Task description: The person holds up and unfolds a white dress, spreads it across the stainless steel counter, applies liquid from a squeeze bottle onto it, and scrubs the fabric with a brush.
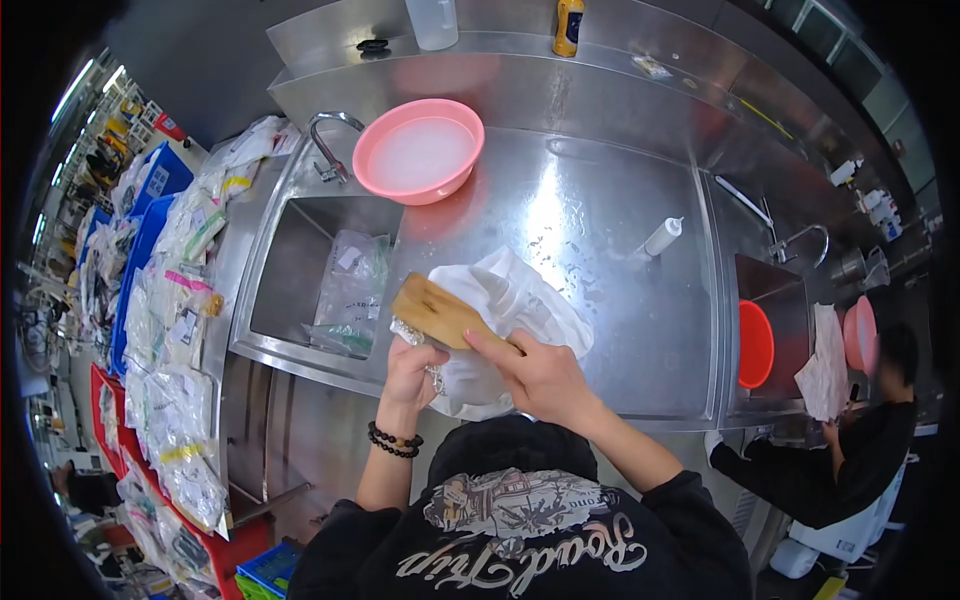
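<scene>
A white cloth (525,300) lies bunched on the steel counter before me. My right hand (545,375) is closed round the handle of a wooden paddle-shaped tool (432,308), its broad head lying over the cloth's left part. The underside of that head is hidden, so I cannot tell whether it has bristles. Just below the head, my left hand (412,372) is closed on the cloth's left edge, where white lacy or foamy bits show around the fingers. Dark beads circle the left wrist.
A pink basin (420,150) of cloudy water stands behind, beside a tap (330,150). Left is a sink (300,270) with plastic bags. A white bottle (662,237) stands right. Farther right, a person (850,450) holds pale cloth near a red basin (755,345). Bagged items (170,370) line the left.
</scene>
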`<state>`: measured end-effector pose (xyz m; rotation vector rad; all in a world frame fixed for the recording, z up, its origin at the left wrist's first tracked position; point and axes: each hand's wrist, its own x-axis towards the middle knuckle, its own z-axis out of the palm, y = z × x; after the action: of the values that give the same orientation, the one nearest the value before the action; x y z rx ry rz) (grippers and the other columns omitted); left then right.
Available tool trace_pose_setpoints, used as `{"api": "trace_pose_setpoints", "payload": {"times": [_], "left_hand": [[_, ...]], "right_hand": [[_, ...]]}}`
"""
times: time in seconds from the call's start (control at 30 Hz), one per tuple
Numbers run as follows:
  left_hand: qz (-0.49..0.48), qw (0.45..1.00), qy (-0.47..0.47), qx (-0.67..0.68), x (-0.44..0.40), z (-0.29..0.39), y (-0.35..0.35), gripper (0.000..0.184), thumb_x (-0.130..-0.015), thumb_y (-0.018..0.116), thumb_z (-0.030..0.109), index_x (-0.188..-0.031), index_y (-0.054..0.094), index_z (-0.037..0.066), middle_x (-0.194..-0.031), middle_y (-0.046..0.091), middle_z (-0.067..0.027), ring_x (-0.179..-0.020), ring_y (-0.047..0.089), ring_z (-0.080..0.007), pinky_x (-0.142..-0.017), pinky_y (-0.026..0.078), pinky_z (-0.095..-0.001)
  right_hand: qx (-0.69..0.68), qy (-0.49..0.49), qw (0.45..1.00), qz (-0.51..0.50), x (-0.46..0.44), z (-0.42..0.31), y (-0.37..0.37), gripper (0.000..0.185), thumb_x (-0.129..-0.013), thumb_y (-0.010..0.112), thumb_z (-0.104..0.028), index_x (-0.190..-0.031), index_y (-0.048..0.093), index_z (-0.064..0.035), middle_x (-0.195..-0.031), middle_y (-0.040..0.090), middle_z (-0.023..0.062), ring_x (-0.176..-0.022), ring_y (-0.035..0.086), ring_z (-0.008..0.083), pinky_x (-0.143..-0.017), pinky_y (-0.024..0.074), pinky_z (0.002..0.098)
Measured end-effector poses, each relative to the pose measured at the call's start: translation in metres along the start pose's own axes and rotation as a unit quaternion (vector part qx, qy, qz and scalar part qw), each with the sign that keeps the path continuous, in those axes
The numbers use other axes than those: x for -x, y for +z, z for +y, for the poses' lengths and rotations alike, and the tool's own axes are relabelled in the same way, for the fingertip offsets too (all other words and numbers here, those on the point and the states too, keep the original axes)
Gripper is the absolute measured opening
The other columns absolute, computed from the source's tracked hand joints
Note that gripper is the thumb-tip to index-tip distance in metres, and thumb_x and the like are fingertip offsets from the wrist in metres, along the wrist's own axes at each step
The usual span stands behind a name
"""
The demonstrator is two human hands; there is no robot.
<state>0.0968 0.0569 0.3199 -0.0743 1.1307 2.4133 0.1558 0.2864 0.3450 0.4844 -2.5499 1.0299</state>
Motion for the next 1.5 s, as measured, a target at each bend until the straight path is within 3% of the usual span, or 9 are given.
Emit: {"api": "trace_pose_setpoints", "payload": {"times": [0.3, 0.53, 0.7, 0.8, 0.9, 1.03, 1.13, 1.3, 1.5], "left_hand": [[0.011, 1.000, 0.025, 0.000, 0.003, 0.002, 0.009, 0.094, -0.069, 0.043, -0.018, -0.160, 0.040, 0.004, -0.154, 0.055, -0.0228, -0.133, 0.059, -0.0377, -0.111, 0.049, -0.0424], [-0.003, 0.997, 0.044, 0.059, 0.005, 0.011, 0.031, 0.095, -0.069, 0.043, -0.018, -0.161, 0.038, 0.004, -0.153, 0.055, -0.0234, -0.128, 0.062, -0.0393, -0.108, 0.051, -0.0426], [-0.023, 0.996, 0.033, 0.080, 0.003, 0.012, 0.028, 0.096, -0.068, 0.044, -0.017, -0.162, 0.037, 0.003, -0.153, 0.055, -0.0237, -0.128, 0.062, -0.0401, -0.108, 0.051, -0.0433], [-0.035, 0.995, -0.014, 0.097, 0.008, 0.009, 0.020, 0.097, -0.068, 0.044, -0.017, -0.163, 0.037, 0.003, -0.152, 0.056, -0.0232, -0.127, 0.062, -0.0400, -0.108, 0.051, -0.0430], [0.000, 0.999, -0.021, 0.042, -0.001, 0.006, 0.040, 0.098, -0.068, 0.045, -0.018, -0.163, 0.037, 0.003, -0.151, 0.057, -0.0223, -0.127, 0.062, -0.0393, -0.107, 0.051, -0.0417], [0.050, 0.997, -0.035, -0.038, -0.006, -0.002, 0.054, 0.098, -0.067, 0.045, -0.019, -0.163, 0.037, 0.003, -0.148, 0.060, -0.0207, -0.124, 0.064, -0.0375, -0.105, 0.052, -0.0394], [0.012, 0.996, -0.044, -0.070, -0.008, -0.002, 0.056, 0.101, -0.066, 0.045, -0.019, -0.164, 0.037, 0.005, -0.150, 0.058, -0.0204, -0.127, 0.062, -0.0364, -0.106, 0.051, -0.0386], [0.039, 0.991, -0.070, -0.103, -0.009, -0.002, 0.033, 0.110, -0.062, 0.046, -0.019, -0.167, 0.033, 0.009, -0.153, 0.056, -0.0196, -0.129, 0.061, -0.0359, -0.109, 0.050, -0.0381], [-0.013, 0.999, -0.040, 0.028, -0.017, 0.001, 0.058, 0.118, -0.058, 0.042, -0.019, -0.171, 0.025, 0.012, -0.160, 0.050, -0.0173, -0.137, 0.056, -0.0343, -0.110, 0.046, -0.0343]], "right_hand": [[0.034, 0.012, 0.999, -0.027, 0.002, -0.008, -0.010, 0.067, -0.092, 0.063, -0.007, -0.154, 0.056, -0.0312, -0.081, 0.054, 0.0032, -0.054, 0.052, 0.0233, -0.049, 0.0465, 0.0363], [0.024, 0.300, 0.950, 0.088, 0.055, 0.128, 0.012, 0.070, -0.092, 0.057, -0.002, -0.158, 0.050, -0.0243, -0.103, 0.071, 0.0182, -0.086, 0.067, 0.0392, -0.078, 0.0535, 0.0490], [0.156, 0.558, 0.815, 0.002, 0.194, 0.217, 0.029, 0.072, -0.094, 0.055, -0.006, -0.163, 0.043, -0.0232, -0.103, 0.074, 0.0242, -0.088, 0.069, 0.0462, -0.078, 0.0540, 0.0526], [0.132, 0.572, 0.807, 0.054, 0.238, 0.231, 0.036, 0.067, -0.094, 0.054, -0.002, -0.159, 0.050, -0.0170, -0.116, 0.075, 0.0233, -0.092, 0.071, 0.0452, -0.082, 0.0558, 0.0479], [-0.028, 0.360, 0.912, 0.193, 0.160, 0.134, 0.020, 0.061, -0.095, 0.055, -0.003, -0.155, 0.056, -0.0120, -0.110, 0.076, 0.0204, -0.081, 0.068, 0.0389, -0.079, 0.0545, 0.0457], [-0.083, 0.101, 0.989, 0.075, 0.066, 0.009, 0.006, 0.061, -0.090, 0.062, -0.003, -0.149, 0.064, -0.0177, -0.086, 0.063, 0.0073, -0.061, 0.055, 0.0246, -0.058, 0.0472, 0.0355], [0.014, 0.088, 0.994, 0.055, 0.037, 0.034, 0.002, 0.063, -0.090, 0.064, -0.006, -0.148, 0.065, -0.0326, -0.079, 0.058, 0.0014, -0.051, 0.048, 0.0186, -0.045, 0.0401, 0.0322], [0.030, 0.001, 0.998, 0.047, 0.035, 0.021, 0.004, 0.064, -0.089, 0.065, -0.007, -0.149, 0.064, -0.0326, -0.075, 0.051, 0.0007, -0.049, 0.046, 0.0188, -0.043, 0.0391, 0.0330], [0.002, 0.091, 0.994, 0.058, 0.038, 0.043, 0.014, 0.062, -0.086, 0.066, -0.004, -0.144, 0.068, -0.0262, -0.077, 0.055, 0.0035, -0.057, 0.052, 0.0226, -0.053, 0.0449, 0.0344]]}}
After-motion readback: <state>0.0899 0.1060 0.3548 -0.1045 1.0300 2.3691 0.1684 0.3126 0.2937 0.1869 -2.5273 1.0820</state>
